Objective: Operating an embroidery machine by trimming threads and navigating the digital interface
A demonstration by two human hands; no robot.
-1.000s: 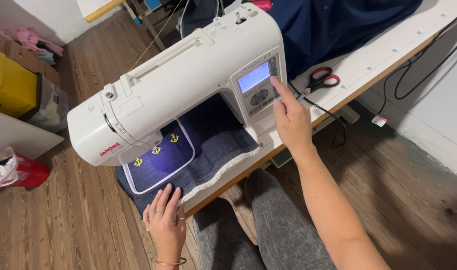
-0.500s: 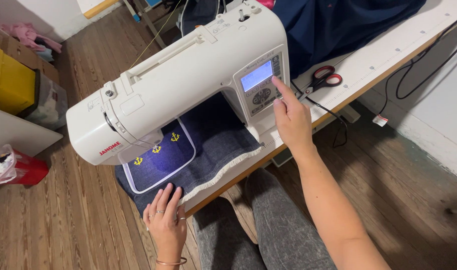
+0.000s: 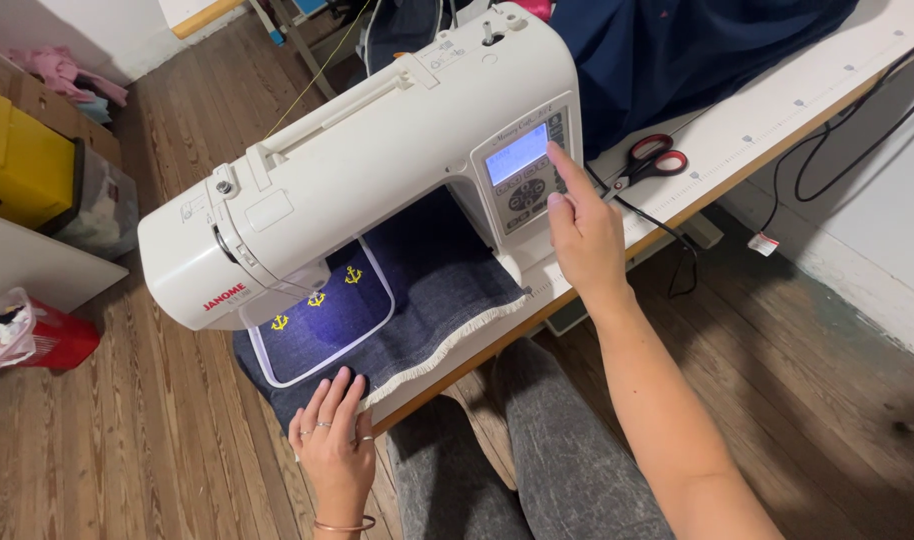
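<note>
head view: the sewing machine [image 3: 377,170] stands on the white tabletop [image 3: 777,110], its needle end toward the near-left corner and its control panel [image 3: 525,175] facing the seated person, so the buttons sit within easy reach. the right hand [image 3: 582,225] holds nothing; its index finger is stretched out with the tip touching the right edge of the small screen [image 3: 517,153], the other fingers curled in, likely so that only one key or spot gets pressed. the left hand [image 3: 332,440] also holds nothing: it lies flat, fingers spread a little, on the near edge of the dark blue denim cloth [image 3: 447,280] where this hangs over the tabletop's front edge, apparently to keep the cloth from sliding. the cloth runs under the machine's arm, clamped in a white hoop [image 3: 322,325] beneath the needle, which keeps it taut; three small yellow anchors [image 3: 317,298] are already stitched inside the hoop. red-handled scissors [image 3: 652,160] lie near the far right of the tabletop, beside a heap of dark blue fabric [image 3: 697,50], apart from the work but close at hand.
</note>
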